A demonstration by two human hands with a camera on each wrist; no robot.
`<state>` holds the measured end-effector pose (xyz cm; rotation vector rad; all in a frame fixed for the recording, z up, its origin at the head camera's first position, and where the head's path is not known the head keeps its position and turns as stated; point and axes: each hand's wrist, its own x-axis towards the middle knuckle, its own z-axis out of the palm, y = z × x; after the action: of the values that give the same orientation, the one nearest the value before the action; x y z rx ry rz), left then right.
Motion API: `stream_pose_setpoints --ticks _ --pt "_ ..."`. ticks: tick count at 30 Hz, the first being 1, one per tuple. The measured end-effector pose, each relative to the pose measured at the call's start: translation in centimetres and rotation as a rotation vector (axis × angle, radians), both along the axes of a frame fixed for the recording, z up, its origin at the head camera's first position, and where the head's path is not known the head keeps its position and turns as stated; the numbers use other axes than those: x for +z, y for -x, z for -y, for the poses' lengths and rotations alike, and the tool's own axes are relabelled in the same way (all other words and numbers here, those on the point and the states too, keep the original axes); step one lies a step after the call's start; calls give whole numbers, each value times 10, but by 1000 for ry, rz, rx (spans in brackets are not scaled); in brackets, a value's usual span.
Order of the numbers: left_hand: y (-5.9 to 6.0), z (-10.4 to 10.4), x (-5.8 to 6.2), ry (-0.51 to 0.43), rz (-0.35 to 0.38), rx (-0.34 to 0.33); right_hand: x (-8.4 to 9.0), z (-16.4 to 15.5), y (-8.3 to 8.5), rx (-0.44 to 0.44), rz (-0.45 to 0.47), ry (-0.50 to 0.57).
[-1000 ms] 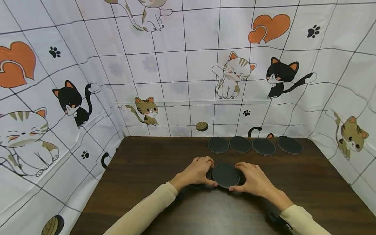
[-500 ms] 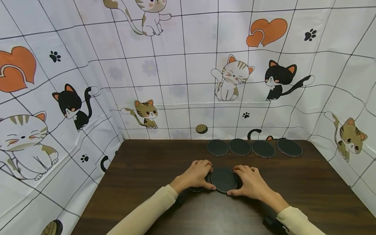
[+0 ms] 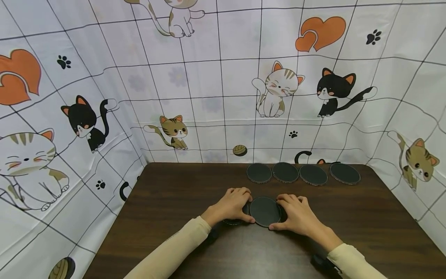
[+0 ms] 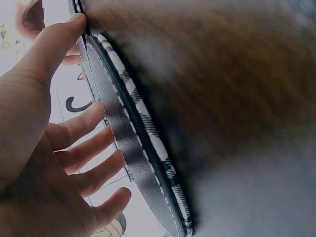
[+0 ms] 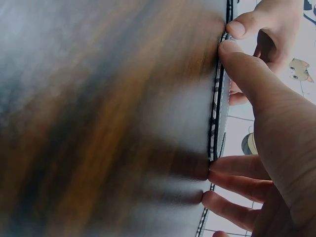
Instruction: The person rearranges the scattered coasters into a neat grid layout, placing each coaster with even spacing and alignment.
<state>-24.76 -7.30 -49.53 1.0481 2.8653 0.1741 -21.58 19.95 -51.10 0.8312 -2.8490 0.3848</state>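
Note:
A round dark coaster (image 3: 265, 212) lies flat on the table between my hands. My left hand (image 3: 231, 205) holds its left edge, thumb at the near side and fingertips at the far side. My right hand (image 3: 299, 217) grips the opposite edge with thumb and fingers spread around the rim. Partly hidden under the left hand is another dark coaster (image 3: 232, 222), right beside the first. In the left wrist view a coaster (image 4: 131, 143) shows pale stitching and a black-and-white patterned side. Both thumbs meet the coaster's near edge close together in the right wrist view.
Several matching coasters stand in a row along the back of the brown wooden table (image 3: 181, 182), among them a leftmost one (image 3: 259, 173) and a rightmost one (image 3: 345, 173). A white cat-print curtain (image 3: 209, 85) surrounds the table at the back and sides.
Both hands keep their hold on the middle coaster. It has shifted slightly left and nearer, towards the coaster under the left hand, and the right hand has moved with it.

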Motion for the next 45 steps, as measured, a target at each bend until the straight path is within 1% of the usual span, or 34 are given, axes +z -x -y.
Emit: stream_pose_setpoints --ticks 6,12,17,20,23,26,28,31,35,38,40,42,45 --pt "-1 0 0 7 6 4 1 1 0 3 -13 -7" --pt "-1 2 1 7 -3 -13 1 1 -2 -9 -18 8" --pt "-2 2 0 7 8 -11 0 2 -3 -14 22 14" --pt "-2 3 -1 8 13 -22 3 1 -1 -17 68 24" --pt "2 3 0 -6 20 -37 9 -2 3 -24 106 57" --pt "13 5 4 -29 39 -37 17 -7 11 -33 107 99" --pt "25 5 8 -45 44 -25 22 -11 19 -40 90 113" --pt "44 5 19 -75 57 5 31 -14 33 -40 80 132" --pt "68 2 30 -109 73 28 40 -11 50 -23 102 157" --pt "85 -3 37 -102 78 42 46 -7 61 -19 118 164" --pt "93 -7 39 -76 70 60 49 -3 68 -19 125 161" --pt "98 -9 39 -53 66 81 50 0 74 -20 131 151" --pt "103 -11 35 -28 71 115 46 5 83 -23 145 124"
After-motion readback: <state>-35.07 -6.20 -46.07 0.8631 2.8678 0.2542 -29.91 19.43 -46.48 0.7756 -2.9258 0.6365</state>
